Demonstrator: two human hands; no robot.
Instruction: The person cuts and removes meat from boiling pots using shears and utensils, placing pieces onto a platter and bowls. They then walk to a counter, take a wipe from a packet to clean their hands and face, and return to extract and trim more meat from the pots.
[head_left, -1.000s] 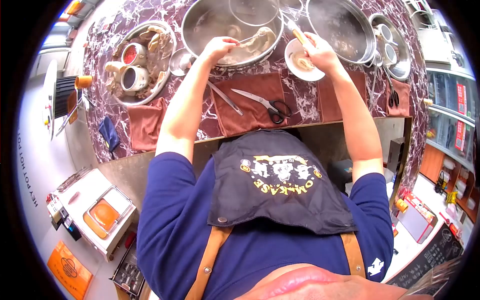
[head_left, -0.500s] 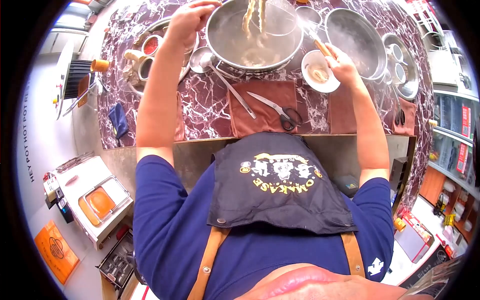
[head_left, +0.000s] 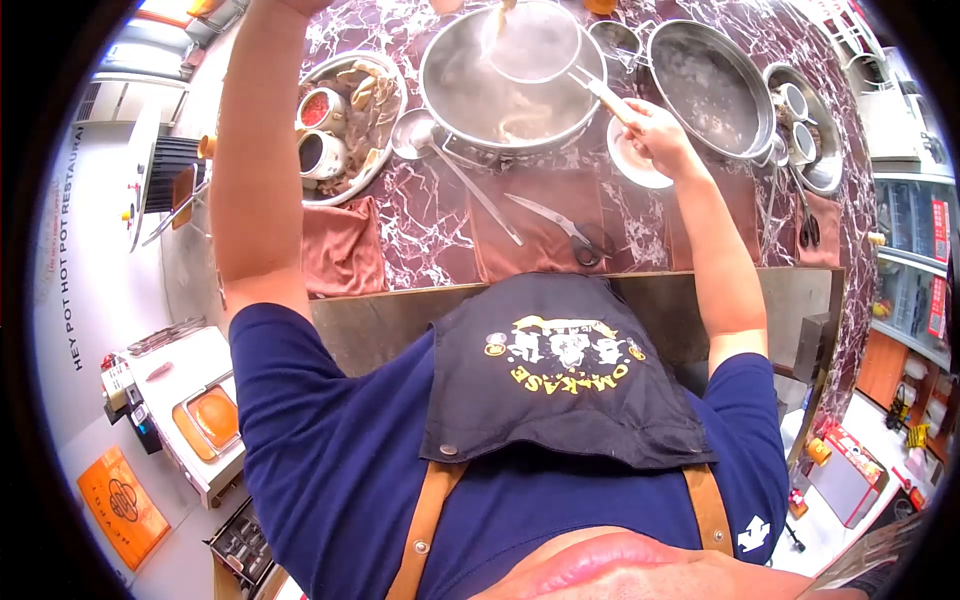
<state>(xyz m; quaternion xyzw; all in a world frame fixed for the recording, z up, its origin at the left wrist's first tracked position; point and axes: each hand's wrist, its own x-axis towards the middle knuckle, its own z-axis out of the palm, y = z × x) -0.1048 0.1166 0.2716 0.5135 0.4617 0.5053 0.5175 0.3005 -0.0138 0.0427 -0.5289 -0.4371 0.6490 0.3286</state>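
My right hand (head_left: 655,138) is closed around the wooden handle of a mesh strainer (head_left: 540,45). The strainer's basket hangs over the far side of a large steaming pot (head_left: 430,85). A pale strip of food (head_left: 503,18) shows at the basket's far edge, blurred by steam. My left hand (head_left: 295,4) reaches past the top edge of the picture, so its fingers are hidden. Beneath my right hand stands a white bowl (head_left: 640,170), partly covered by it. Left of the pot lies a long-handled ladle (head_left: 470,185).
A second steaming pot (head_left: 712,90) stands at right. At left, a tray (head_left: 385,160) holds cups and food. Scissors (head_left: 560,225) lie on a brown cloth (head_left: 490,250) near the table edge. A metal tray with cups (head_left: 828,160) sits far right.
The strainer has swung left over the pot with my right hand. My left arm has moved left and farther out, its hand leaving the picture. The long food strips no longer hang above the pot.
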